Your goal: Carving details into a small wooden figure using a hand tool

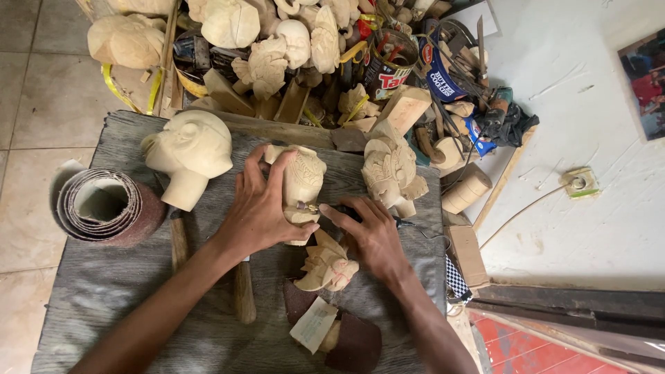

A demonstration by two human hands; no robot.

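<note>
Two hands are working at the middle of the frame over a grey wooden board (138, 298) that is filling the lower left and centre. Around them four carved pieces are sitting on that board: a smooth pale head carving (190, 156) at the upper left, an ornate carved figure (391, 173) at the upper right, a small carved mask (325, 266) lying just below the hands, and the carved wooden head (301, 181) being worked. One roll of sandpaper (104, 206) is lying at the left edge of the board, two wooden tool handles (242, 291) are resting beneath the left forearm, and a few dark sandpaper scraps (357, 343) are lying near the bottom centre. A heap of further pale carvings, wood offcuts and tins (388, 59) is crowding the top of the frame, pressing right up to the far edge of the board. The left hand (260, 208) is wrapping around the left side of the carved wooden head, fingers spread upward over it and thumb pressing under its lower part, so the piece is lying between the two hands, just above and to the right of that palm. The right hand (370, 235) is pinching a small dark tool (312, 206), its tip touching the lower right of the carving; the fingers are pressed close together around it.
</note>
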